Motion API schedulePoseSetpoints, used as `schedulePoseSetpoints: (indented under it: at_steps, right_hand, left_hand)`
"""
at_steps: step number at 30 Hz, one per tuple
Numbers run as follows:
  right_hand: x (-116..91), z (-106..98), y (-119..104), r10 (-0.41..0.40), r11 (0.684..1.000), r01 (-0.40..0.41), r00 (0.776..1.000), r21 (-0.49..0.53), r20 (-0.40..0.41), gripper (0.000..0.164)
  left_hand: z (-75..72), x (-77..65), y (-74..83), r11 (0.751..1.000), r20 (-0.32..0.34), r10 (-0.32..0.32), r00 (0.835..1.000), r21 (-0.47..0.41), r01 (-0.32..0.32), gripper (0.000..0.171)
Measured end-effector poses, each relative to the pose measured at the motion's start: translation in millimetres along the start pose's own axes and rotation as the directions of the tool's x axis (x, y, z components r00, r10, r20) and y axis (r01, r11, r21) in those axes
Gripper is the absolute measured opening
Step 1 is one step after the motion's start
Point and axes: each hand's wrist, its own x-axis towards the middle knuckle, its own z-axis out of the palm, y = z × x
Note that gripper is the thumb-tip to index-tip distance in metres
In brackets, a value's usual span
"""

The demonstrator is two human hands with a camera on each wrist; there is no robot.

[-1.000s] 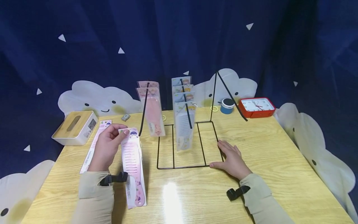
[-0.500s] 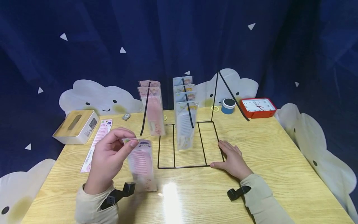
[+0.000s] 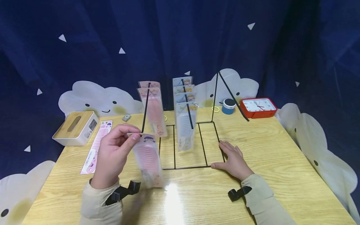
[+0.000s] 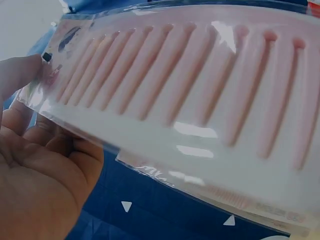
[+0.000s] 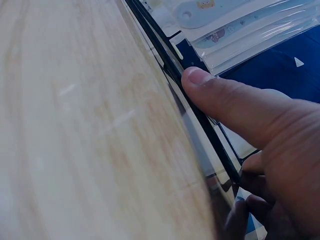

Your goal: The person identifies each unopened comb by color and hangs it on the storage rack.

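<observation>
My left hand (image 3: 112, 156) pinches the top of a packaged pink comb (image 3: 147, 157) between thumb and fingers. The card's upper edge is at the front end of the left hook (image 3: 145, 111) of a black wire display rack (image 3: 185, 168). In the left wrist view a small black tip (image 4: 47, 56) shows at the card beside my thumb. My right hand (image 3: 233, 161) holds the rack's front right corner, thumb on the front bar, fingers at the side bar. Packaged pink combs (image 3: 153, 109) hang farther back on the left hook; several packaged blue combs (image 3: 185, 128) hang on the middle hook.
Another packaged pink comb (image 3: 102, 137) lies on the table at left, beside a tissue box (image 3: 74, 126). The right hook (image 3: 233, 97) bears nothing. Behind the rack are a blue speaker (image 3: 228, 107), a red clock (image 3: 258, 108) and a small grey device (image 3: 126, 117).
My left hand has carried the pink comb rightward to the left hook's front end, and the package now hangs tilted. The right hand stays at the rack's corner.
</observation>
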Motion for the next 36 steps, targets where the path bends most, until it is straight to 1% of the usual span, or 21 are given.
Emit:
schedulePoseSetpoints:
  at_steps: [4, 7, 10, 14, 19, 23, 28, 36]
  right_hand:
    - [0, -1, -1, -0.003, 1.000, 0.003, 1.000, -0.003, -0.002, 0.106]
    - [-1, -2, -1, -0.005, 1.000, 0.005, 1.000, -0.003, -0.001, 0.104]
    - [0, -2, -1, -0.008, 1.000, 0.008, 1.000, 0.003, -0.002, 0.101]
    - [0, -2, -2, -0.013, 1.000, 0.013, 1.000, 0.006, -0.004, 0.100]
    - [1, -1, -2, -0.011, 1.000, 0.011, 1.000, 0.008, -0.005, 0.100]
    - [0, 0, -2, -0.019, 1.000, 0.019, 1.000, 0.008, -0.013, 0.100]
    - [-1, 0, -1, -0.029, 1.000, 0.029, 0.999, 0.003, -0.022, 0.100]
    - [-1, 0, -2, -0.025, 1.000, 0.026, 0.999, 0.004, -0.028, 0.100]
  left_hand:
    - [0.0, 5.8, -6.3, 1.000, 0.004, -0.009, 1.000, -0.025, 0.009, 0.016]
    - [1.3, 11.9, -10.7, 0.999, -0.001, -0.033, 0.999, -0.013, 0.033, 0.012]
    - [2.6, 19.2, -13.9, 0.998, -0.011, -0.060, 0.998, 0.024, 0.060, 0.007]
    - [3.8, 30.8, -19.6, 0.995, -0.028, -0.083, 0.996, 0.051, 0.084, 0.008]
    - [4.5, 46.4, -29.4, 0.995, -0.041, -0.085, 0.996, 0.039, 0.087, 0.008]
    - [4.1, 58.5, -35.4, 0.996, -0.030, -0.075, 0.997, 0.038, 0.077, 0.009]
    - [4.3, 70.8, -39.2, 0.997, -0.010, -0.070, 0.997, 0.031, 0.070, 0.011]
    - [4.1, 86.1, -43.6, 0.991, -0.022, -0.095, 0.995, 0.091, 0.097, 0.007]
